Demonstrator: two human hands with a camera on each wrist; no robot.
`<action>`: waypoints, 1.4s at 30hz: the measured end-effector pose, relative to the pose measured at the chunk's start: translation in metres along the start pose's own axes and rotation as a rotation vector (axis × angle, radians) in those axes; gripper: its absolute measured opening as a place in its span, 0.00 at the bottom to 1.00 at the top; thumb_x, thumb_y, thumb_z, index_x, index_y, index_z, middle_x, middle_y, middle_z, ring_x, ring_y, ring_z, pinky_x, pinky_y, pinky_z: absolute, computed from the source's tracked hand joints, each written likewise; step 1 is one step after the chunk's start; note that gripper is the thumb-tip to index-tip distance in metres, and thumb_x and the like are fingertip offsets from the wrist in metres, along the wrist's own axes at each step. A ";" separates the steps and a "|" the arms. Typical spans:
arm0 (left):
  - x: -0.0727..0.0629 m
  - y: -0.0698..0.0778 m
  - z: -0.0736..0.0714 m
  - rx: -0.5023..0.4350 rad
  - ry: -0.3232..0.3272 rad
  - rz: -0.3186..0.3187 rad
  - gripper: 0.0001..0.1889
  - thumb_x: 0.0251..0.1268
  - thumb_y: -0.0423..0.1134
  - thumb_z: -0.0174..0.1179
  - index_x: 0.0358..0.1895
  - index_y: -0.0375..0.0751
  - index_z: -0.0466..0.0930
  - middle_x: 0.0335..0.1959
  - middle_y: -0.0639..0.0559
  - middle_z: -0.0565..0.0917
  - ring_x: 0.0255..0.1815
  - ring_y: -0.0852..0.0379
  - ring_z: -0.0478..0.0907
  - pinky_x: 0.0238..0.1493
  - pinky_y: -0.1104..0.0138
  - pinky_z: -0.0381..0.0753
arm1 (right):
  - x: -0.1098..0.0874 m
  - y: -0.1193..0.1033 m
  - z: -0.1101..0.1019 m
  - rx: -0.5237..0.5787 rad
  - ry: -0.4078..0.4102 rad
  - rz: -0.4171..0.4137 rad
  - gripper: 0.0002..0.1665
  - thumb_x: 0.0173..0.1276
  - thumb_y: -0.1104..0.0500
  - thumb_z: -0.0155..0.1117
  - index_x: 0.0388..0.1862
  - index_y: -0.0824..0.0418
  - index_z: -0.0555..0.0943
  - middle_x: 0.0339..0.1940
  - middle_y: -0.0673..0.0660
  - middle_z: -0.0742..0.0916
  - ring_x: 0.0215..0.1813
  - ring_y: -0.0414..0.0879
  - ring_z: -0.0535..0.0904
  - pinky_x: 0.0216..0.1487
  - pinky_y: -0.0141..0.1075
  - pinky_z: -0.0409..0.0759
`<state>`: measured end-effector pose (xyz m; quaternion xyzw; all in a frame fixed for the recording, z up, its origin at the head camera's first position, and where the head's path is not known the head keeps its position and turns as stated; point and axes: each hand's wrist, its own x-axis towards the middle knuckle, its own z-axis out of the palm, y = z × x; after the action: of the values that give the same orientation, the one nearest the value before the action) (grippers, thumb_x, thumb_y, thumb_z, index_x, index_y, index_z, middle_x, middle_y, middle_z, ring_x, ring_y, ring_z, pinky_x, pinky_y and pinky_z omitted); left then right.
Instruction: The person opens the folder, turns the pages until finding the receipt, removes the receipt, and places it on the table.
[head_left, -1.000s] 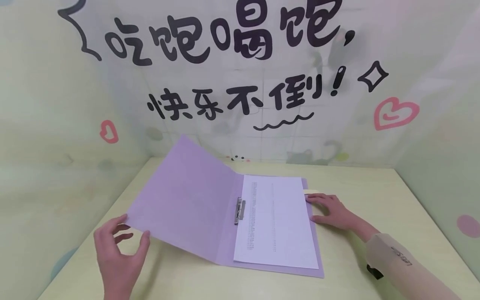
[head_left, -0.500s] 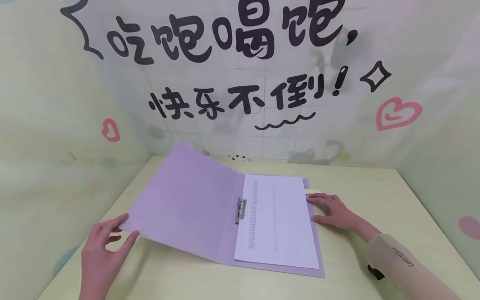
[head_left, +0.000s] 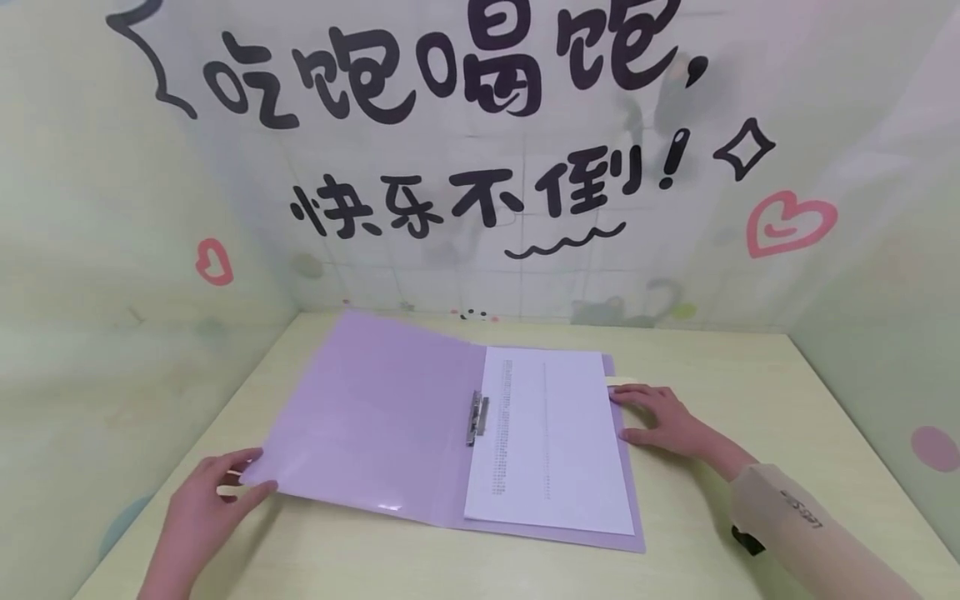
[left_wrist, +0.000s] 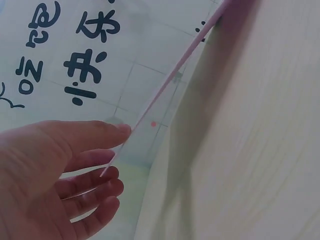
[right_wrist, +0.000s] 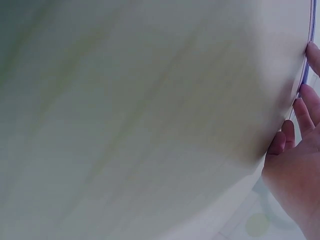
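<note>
A purple clip folder (head_left: 375, 417) lies opened out on the table, its left cover tilted up a little off the surface. My left hand (head_left: 206, 508) pinches that cover's near left corner between thumb and fingers; in the left wrist view the cover (left_wrist: 172, 75) appears edge-on. White printed sheets (head_left: 577, 442) lie on the right half, beside a metal clip (head_left: 477, 418) at the spine. At the folder's right edge, my right hand (head_left: 663, 423) rests with fingers and thumb touching the side. The right wrist view shows those fingers (right_wrist: 309, 107) against the edge.
The pale wooden table (head_left: 720, 367) spreads around the folder. A printed curtain with black lettering (head_left: 487, 200) hangs behind, and more printed sheeting stands at both sides. A pale yellow tab (head_left: 622, 381) sticks out at the folder's right edge.
The left cover has come down from a steep tilt towards the table, my left hand moving left and lower with it. My right hand stays at the right edge.
</note>
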<state>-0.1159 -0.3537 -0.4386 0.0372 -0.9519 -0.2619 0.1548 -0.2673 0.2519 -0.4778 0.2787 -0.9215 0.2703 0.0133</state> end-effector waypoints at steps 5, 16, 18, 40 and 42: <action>0.003 -0.010 0.004 0.037 -0.094 -0.010 0.29 0.53 0.45 0.75 0.56 0.34 0.79 0.51 0.37 0.81 0.35 0.72 0.77 0.32 0.73 0.81 | 0.001 0.000 0.000 -0.003 -0.002 0.003 0.35 0.62 0.49 0.71 0.65 0.63 0.75 0.69 0.65 0.76 0.63 0.63 0.67 0.58 0.54 0.66; 0.026 -0.038 0.007 -0.005 -0.171 0.209 0.23 0.46 0.42 0.77 0.49 0.43 0.86 0.44 0.51 0.81 0.33 0.74 0.74 0.36 0.75 0.81 | -0.001 -0.003 -0.003 0.001 -0.010 0.009 0.35 0.62 0.50 0.71 0.65 0.63 0.75 0.69 0.65 0.76 0.63 0.64 0.66 0.58 0.55 0.66; 0.031 -0.045 0.007 -0.034 -0.207 0.219 0.22 0.48 0.42 0.77 0.50 0.46 0.86 0.47 0.53 0.80 0.34 0.75 0.74 0.36 0.76 0.79 | -0.001 -0.002 -0.003 0.000 -0.007 0.005 0.35 0.62 0.50 0.71 0.65 0.63 0.75 0.69 0.65 0.76 0.64 0.64 0.67 0.58 0.55 0.66; 0.044 -0.058 0.012 -0.060 -0.327 0.360 0.27 0.49 0.39 0.75 0.56 0.43 0.82 0.54 0.61 0.77 0.36 0.74 0.70 0.34 0.75 0.74 | 0.001 0.002 0.000 -0.008 0.006 -0.021 0.35 0.61 0.50 0.72 0.65 0.63 0.76 0.68 0.66 0.76 0.64 0.64 0.67 0.59 0.54 0.64; 0.045 -0.057 0.012 -0.068 -0.343 0.351 0.26 0.49 0.39 0.75 0.56 0.43 0.82 0.54 0.60 0.78 0.37 0.75 0.71 0.34 0.75 0.75 | 0.001 0.002 0.000 -0.005 -0.002 -0.019 0.35 0.62 0.50 0.71 0.65 0.63 0.75 0.69 0.65 0.76 0.65 0.64 0.67 0.60 0.55 0.64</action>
<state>-0.1626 -0.4038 -0.4650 -0.1788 -0.9467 -0.2656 0.0352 -0.2689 0.2529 -0.4783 0.2876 -0.9195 0.2676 0.0156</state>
